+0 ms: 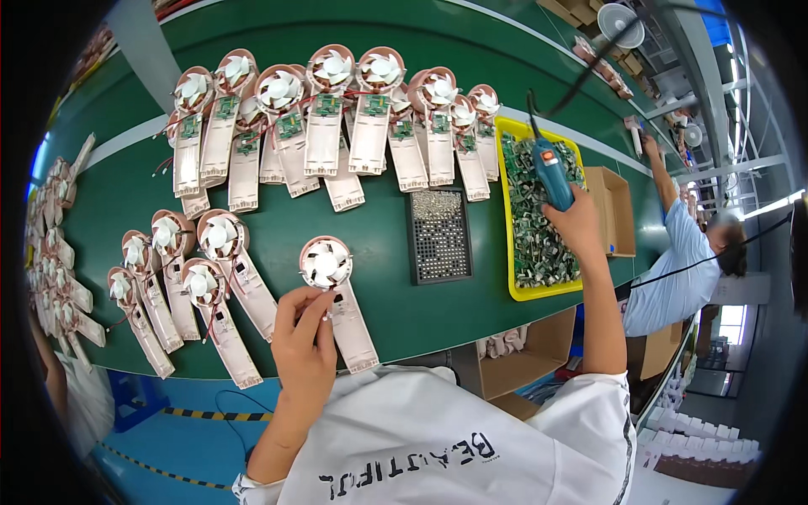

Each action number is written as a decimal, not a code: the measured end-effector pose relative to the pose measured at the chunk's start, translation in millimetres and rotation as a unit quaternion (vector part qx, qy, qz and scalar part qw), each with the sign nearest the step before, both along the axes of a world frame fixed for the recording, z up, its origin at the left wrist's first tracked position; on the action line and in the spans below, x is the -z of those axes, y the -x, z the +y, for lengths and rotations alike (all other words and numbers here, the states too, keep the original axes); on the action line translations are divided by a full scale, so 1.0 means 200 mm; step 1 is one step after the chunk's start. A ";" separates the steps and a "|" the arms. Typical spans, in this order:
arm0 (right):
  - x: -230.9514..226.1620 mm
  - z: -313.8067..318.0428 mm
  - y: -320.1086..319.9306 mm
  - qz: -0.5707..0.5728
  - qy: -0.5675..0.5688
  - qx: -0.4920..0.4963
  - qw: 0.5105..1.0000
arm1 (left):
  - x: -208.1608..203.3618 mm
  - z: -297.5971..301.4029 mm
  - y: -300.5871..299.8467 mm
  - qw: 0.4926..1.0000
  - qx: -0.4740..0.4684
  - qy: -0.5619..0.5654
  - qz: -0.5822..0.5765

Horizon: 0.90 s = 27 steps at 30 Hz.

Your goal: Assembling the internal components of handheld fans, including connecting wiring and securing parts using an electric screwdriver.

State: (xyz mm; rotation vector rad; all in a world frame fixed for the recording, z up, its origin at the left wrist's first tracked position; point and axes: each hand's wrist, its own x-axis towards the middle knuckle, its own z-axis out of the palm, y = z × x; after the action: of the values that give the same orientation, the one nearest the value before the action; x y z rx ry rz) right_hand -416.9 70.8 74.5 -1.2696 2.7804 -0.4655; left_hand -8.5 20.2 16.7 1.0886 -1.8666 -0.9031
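A pink handheld fan half-shell (pixel 353 335) with a white blade wheel (pixel 326 263) lies in front of me, its handle toward my body. My left hand (pixel 305 341) is over the left edge of its handle, just below the wheel. Its thumb and fingers are pinched together; something tiny and pale shows at the tips, too small to name. My right hand (pixel 576 220) is wrapped round a teal electric screwdriver (pixel 551 175) with an orange switch. The screwdriver is tilted above a yellow tray (pixel 528 294) full of green circuit boards (pixel 526 215).
Fan half-shells with boards (pixel 324 139) stand across the back; others without visible boards (pixel 231 341) lie left. A black screw tray (pixel 442 244) sits beside the yellow tray. Cardboard boxes (pixel 613 210) are at right. A black cord (pixel 581 80) hangs overhead. A co-worker (pixel 677 261) is far right.
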 end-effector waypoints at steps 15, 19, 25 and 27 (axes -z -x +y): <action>0.15 0.10 -1.17 -0.740 0.235 -0.037 0.630 | -0.23 0.05 -0.03 0.969 0.093 -0.181 0.143; 0.19 0.09 -1.26 -0.754 0.236 -0.080 0.608 | -0.18 0.06 -0.06 0.966 0.114 -0.181 0.143; 0.21 0.11 -1.30 -0.747 0.244 -0.073 0.615 | -0.14 0.10 -0.07 0.962 0.096 -0.182 0.177; 0.23 0.12 -1.28 -0.731 0.230 -0.091 0.636 | -0.14 0.10 -0.07 0.960 0.098 -0.186 0.182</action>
State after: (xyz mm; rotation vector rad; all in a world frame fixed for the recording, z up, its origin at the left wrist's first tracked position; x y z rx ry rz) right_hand -161.2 94.7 28.2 -0.5544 1.1206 -1.3953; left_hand 6.2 40.6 44.3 0.8808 -1.5478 -1.5079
